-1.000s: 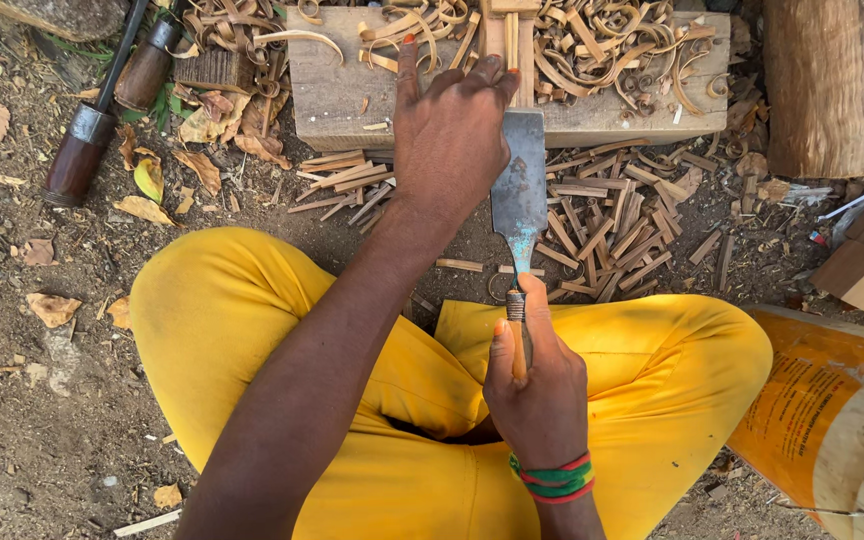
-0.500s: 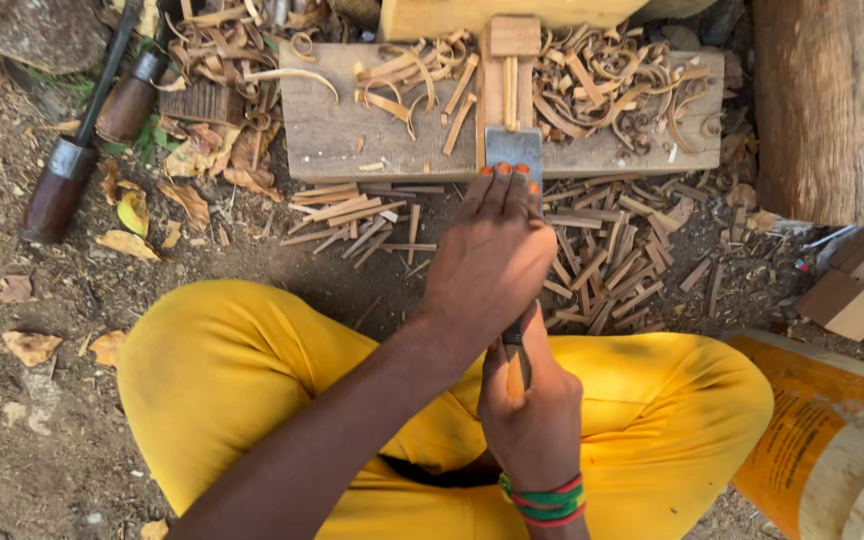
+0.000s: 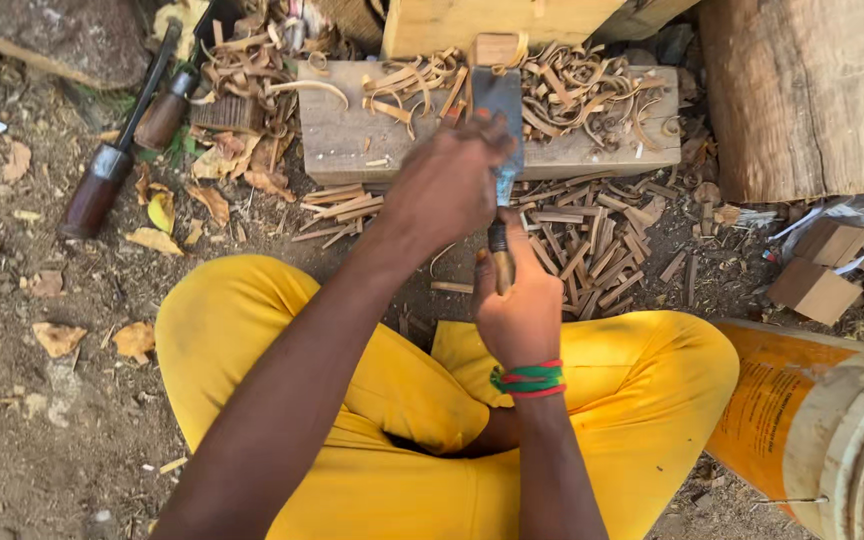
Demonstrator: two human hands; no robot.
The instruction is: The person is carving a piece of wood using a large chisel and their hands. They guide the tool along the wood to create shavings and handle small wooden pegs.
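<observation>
My right hand (image 3: 519, 310) grips the chisel (image 3: 499, 120) handle; its long axis points away, left hand (image 3: 444, 185) nearer, pressing the blade.

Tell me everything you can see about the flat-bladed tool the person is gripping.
The chisel has a broad, flat, grey metal blade and a narrow wooden-looking handle. It points away from the person, its blade lying over the wooden block among curled shavings. The right hand wraps the handle from below; the left hand presses on the blade, hiding its left side. Its cutting edge reaches a small wood piece.
</observation>
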